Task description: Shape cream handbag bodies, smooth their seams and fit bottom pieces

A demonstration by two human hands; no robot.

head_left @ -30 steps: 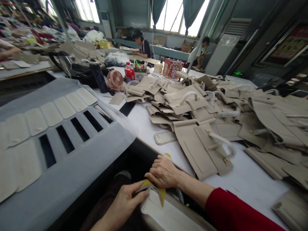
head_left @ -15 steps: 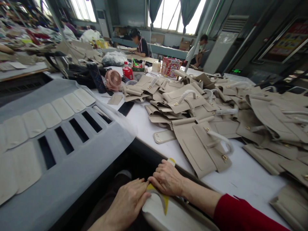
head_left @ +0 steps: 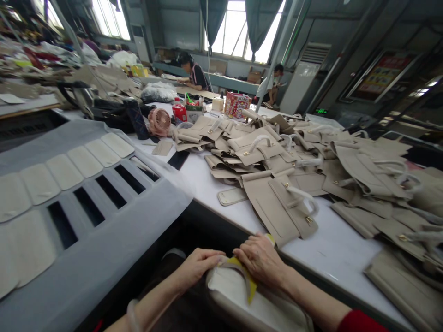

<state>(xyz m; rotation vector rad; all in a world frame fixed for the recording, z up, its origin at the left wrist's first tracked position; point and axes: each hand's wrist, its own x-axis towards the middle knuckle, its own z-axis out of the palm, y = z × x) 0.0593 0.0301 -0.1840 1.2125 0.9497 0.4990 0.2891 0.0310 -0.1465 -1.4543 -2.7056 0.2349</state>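
A cream-lined bag piece [head_left: 230, 288] with a beige outer edge lies over my lap at the table's edge. My left hand [head_left: 199, 269] pinches its upper left corner between thumb and fingers. My right hand [head_left: 261, 260] is closed over a flat yellow piece [head_left: 252, 290] with a curved greyish inner edge, which rests against the cream surface. Another yellow end [head_left: 270, 239] pokes out beyond the right knuckles. What lies beneath the right palm is hidden. Beyond the right hand, a beige bag panel [head_left: 278, 207] with a wrapped handle lies on the white table.
Beige bag parts [head_left: 256, 143] are heaped across the white table [head_left: 207, 189]. At left, pale rounded panels [head_left: 69, 166] lie on a grey slotted sheet [head_left: 131, 226]. Farther back stand a pink fan [head_left: 159, 122], a red bottle [head_left: 179, 111] and a patterned box [head_left: 237, 105]. Two people sit beyond.
The view has tilted and shifted right. My left hand has drawn slightly away from the right hand, leaving a gap along the bag piece's edge. My right hand keeps hold of the yellow piece.
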